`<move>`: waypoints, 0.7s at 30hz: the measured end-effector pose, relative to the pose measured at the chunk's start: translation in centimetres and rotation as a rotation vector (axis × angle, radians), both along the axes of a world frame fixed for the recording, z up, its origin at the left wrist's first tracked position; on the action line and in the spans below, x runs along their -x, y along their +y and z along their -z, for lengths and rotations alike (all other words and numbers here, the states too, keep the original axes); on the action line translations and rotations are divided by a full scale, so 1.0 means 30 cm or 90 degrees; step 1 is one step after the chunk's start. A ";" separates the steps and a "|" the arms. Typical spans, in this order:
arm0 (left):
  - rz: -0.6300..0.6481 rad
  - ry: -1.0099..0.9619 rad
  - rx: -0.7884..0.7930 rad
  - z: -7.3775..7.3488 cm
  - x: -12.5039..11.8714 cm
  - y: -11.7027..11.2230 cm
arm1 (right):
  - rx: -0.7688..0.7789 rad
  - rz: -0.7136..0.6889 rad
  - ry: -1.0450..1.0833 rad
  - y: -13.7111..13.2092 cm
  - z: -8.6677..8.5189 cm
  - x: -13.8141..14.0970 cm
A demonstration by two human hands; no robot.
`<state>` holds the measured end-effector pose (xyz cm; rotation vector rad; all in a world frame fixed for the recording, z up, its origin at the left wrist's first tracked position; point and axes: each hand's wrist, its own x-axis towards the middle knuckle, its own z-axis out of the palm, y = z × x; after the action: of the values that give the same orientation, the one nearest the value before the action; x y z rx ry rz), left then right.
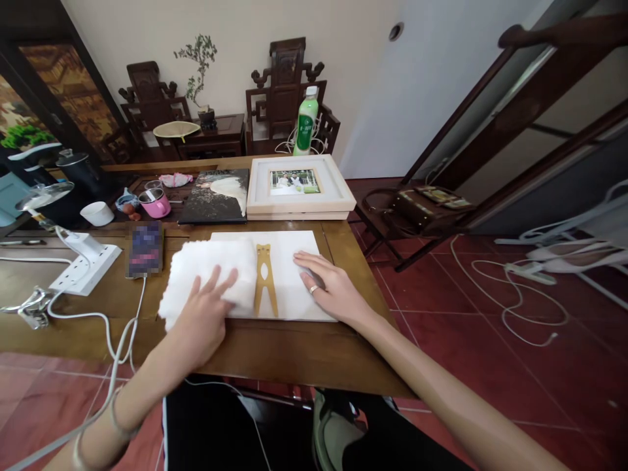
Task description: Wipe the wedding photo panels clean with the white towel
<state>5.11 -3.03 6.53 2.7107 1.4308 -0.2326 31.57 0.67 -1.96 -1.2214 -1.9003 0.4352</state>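
My left hand rests with fingers spread on a fluffy white cloth. The cloth covers the left part of a flat white board on the table. Just right of the cloth, a gold-coloured flat piece with two long legs and a small animal-shaped top lies on the board. On the board's right side lies my right hand, palm down with its fingers stretched out and a ring on one finger. A grey patch shows under that hand; whether it is a shadow or an object I cannot tell.
Behind the board stand a white picture frame and a dark photo panel. A green bottle is at the back. To the left are a phone, a power strip, cables, a pink mug and a white cup.
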 end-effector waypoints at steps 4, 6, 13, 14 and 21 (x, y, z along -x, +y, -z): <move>-0.004 0.014 0.040 -0.022 0.022 -0.141 | -0.004 0.000 -0.005 -0.001 -0.001 0.002; -0.001 0.014 0.057 -0.029 0.030 -0.130 | 0.000 0.000 -0.008 -0.001 -0.003 0.003; -0.018 -0.019 0.070 -0.037 0.018 0.222 | 0.008 -0.005 -0.010 0.000 -0.004 -0.001; -0.018 -0.029 0.060 -0.034 0.012 0.272 | 0.009 -0.005 -0.011 0.000 -0.003 -0.002; -0.029 -0.040 0.036 -0.042 -0.015 0.362 | 0.015 -0.004 -0.008 0.002 0.003 -0.004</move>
<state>5.58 7.82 7.80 2.6134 1.4445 -0.1805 31.68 0.73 -2.06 -1.2364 -1.9151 0.4565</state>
